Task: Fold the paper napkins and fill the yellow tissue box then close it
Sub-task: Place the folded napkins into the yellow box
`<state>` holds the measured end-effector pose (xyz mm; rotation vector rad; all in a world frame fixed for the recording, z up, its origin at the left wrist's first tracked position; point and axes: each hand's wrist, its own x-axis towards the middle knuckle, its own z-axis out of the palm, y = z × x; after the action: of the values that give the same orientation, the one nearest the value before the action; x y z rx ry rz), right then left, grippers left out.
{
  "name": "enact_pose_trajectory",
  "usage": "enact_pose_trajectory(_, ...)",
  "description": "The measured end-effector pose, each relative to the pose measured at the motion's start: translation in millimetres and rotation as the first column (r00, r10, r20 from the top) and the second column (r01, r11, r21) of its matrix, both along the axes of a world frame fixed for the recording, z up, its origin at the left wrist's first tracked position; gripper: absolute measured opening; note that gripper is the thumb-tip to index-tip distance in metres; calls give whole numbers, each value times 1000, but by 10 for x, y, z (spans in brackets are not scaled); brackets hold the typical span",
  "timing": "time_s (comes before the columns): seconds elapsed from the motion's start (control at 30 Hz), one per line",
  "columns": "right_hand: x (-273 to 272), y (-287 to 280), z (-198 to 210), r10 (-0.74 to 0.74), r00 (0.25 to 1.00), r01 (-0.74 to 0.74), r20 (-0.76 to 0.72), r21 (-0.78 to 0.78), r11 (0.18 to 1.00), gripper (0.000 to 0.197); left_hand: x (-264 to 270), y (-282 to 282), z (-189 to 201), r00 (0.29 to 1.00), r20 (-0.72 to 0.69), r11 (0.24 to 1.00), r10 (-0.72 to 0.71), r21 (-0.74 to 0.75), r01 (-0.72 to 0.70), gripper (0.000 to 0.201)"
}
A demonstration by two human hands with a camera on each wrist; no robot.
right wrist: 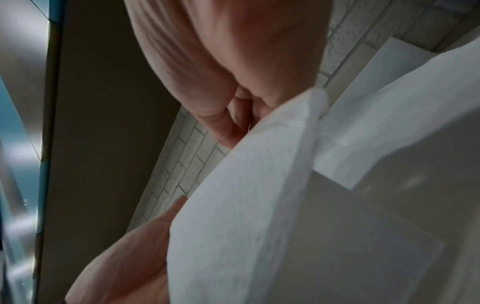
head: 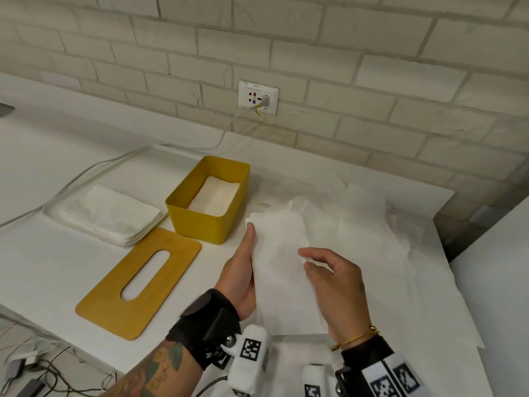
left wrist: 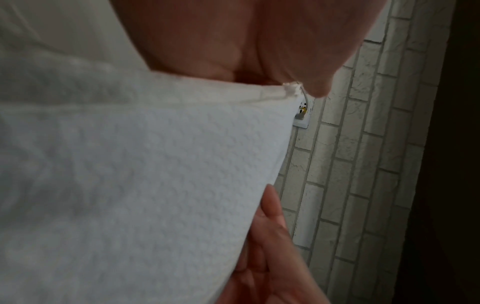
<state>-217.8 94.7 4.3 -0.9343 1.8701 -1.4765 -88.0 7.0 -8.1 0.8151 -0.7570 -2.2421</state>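
Stack of unfolded napkins (head: 114, 216) at centre left: plenty left. Yellow tissue box (head: 206, 216) at centre, open, partly filled. Lid (head: 137, 282) lies flat at lower left, not yet fitted. Folded napkin (head: 280, 270) at lower centre: your left hand (head: 242, 270) grips its edge; your right hand (head: 335, 279) pinches the other side. Fill depth hard to judge; wrist views blurred.

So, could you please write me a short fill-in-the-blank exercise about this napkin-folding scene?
1. The open yellow tissue box already holds folded white ____.
2. The flat yellow slotted lid lies on the white ____, beside the box.
3. The folded white paper napkin is held by ____ hands, left hand and right hand.

Missing words: napkins; counter; both
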Motion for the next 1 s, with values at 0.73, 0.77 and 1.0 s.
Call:
enact_pose_trajectory(0.73, -369, -129, 173, 221, 966, -232, 131, 70, 970, 46, 250, -287, 166, 997, 75, 993, 17, -114, -8, 42)
enact_pose_trajectory(0.77, -332, -203, 245, 229, 954, -239, 196, 33, 970, 53, 237, -261, 167, 997, 75, 993, -7, -118, 16, 42)
enact_pose_trajectory(1.0, -87, -606, 358, 147, 909, -147, 391, -32, 989, 16, 304, -235, 150, 988, 81, 980, -130, -142, 141, 39)
